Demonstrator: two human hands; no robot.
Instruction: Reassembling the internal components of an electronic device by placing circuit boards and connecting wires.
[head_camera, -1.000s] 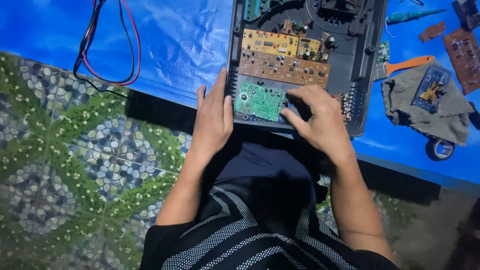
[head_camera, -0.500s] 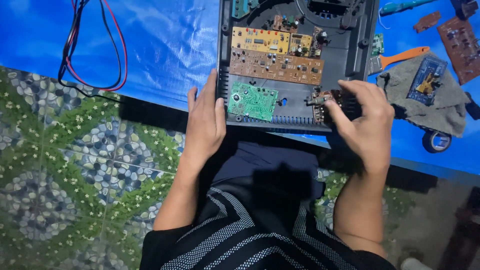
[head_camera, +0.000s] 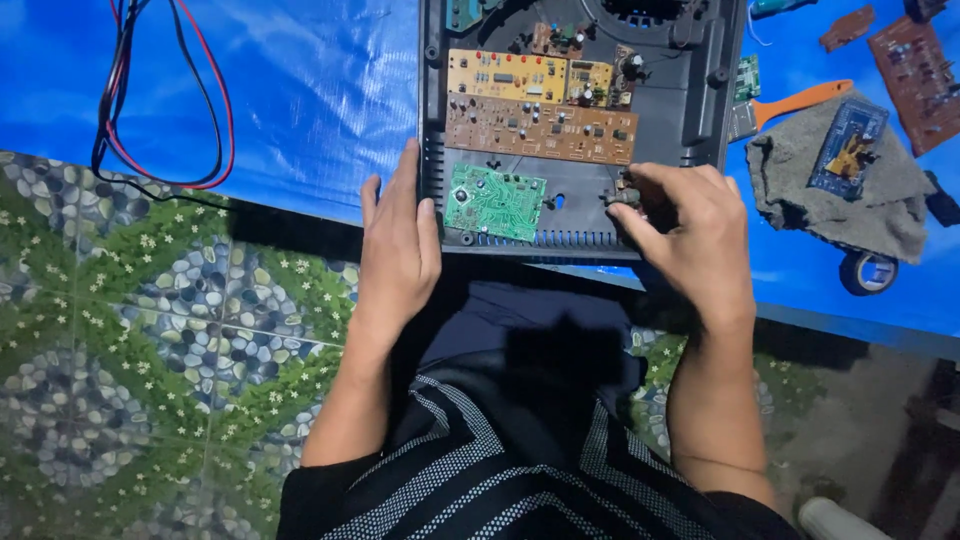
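My right hand (head_camera: 690, 235) has slid from the casing's right edge inward, its grip now pinched on a small dark part (head_camera: 622, 197) at the lower middle. My left hand (head_camera: 398, 250) lies flat and unclenched against the open casing (head_camera: 700, 110), beside the green circuit board (head_camera: 494, 202).
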